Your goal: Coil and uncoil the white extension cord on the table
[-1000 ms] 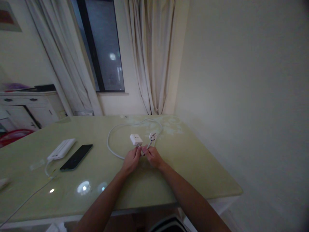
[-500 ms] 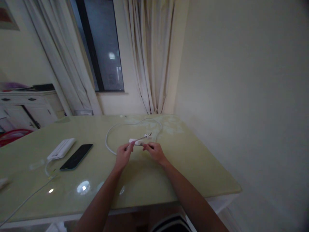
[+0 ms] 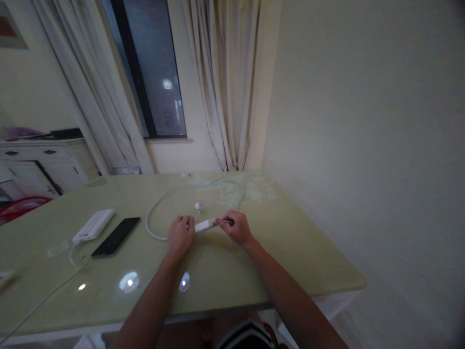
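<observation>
The socket (image 3: 205, 225) is held in front of the person, over the tabletop (image 3: 290, 261), between the left hand (image 3: 181, 236) and the right hand (image 3: 237, 227). Its right end sits slightly higher than its left.

Right grip: narrow, pinched at the socket's right end, thumb against it. A dark strip shows between thumb and fingers, too small to identify.

Left grip: fingers curled at the socket's left end, back of the hand uppermost. What lies inside the fingers is hidden; whether they are closed on the socket or on a cord cannot be told.

The plug (image 3: 198, 206) is just beyond the socket, its short visible lead running back toward the left hand. The cord (image 3: 148, 213) makes a wide loop beyond the socket, with one end passing to the left hand. Well left of the socket lie the phone (image 3: 116, 237) and, farther left, a white box (image 3: 93, 225).
</observation>
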Demonstrator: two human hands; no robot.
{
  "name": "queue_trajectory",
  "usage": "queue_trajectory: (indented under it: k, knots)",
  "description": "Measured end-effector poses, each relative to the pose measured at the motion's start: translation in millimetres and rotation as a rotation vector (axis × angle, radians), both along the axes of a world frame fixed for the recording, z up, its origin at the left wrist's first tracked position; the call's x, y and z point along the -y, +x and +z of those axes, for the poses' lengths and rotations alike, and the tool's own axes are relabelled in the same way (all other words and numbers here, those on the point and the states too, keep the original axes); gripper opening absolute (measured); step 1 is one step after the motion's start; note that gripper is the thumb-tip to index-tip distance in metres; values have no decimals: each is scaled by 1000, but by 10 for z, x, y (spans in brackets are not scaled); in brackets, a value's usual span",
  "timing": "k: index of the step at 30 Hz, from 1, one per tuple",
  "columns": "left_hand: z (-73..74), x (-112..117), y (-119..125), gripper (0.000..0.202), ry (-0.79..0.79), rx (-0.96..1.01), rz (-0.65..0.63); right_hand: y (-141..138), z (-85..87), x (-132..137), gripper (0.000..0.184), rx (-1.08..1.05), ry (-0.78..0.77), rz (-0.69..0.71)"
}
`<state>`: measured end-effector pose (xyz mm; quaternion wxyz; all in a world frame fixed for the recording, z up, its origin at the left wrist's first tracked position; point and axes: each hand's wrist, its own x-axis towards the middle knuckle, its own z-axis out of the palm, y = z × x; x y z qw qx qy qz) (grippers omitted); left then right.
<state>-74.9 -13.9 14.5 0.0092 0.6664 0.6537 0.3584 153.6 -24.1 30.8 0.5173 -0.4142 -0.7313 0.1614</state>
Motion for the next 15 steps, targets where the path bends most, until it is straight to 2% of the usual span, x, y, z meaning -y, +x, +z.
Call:
queue_trajectory:
  k: [2, 4, 6, 8, 10, 12, 15]
  knots:
    - [-2, 22, 45, 51, 201, 40, -117, -44, -7, 35, 34, 50, 34, 0]
    - [11, 74, 147, 48, 304, 28, -328, -81, -12, 67, 33, 76, 56, 36]
    - [31, 142, 285, 43, 300, -14, -513, -97, -11, 90, 35, 61, 60, 95]
    - [57, 208, 411, 44, 242, 10, -584, -83, 0, 97, 38, -12, 9, 133]
    - [98, 254, 483, 52, 174, 125, -563, -49, 17, 86, 38, -101, -85, 144]
    - [168, 268, 484, 58, 111, 345, -481, -11, 28, 62, 42, -113, -162, 168]
    - [362, 237, 337, 58, 131, 945, -280, 40, 14, -5, 47, 37, -166, 201]
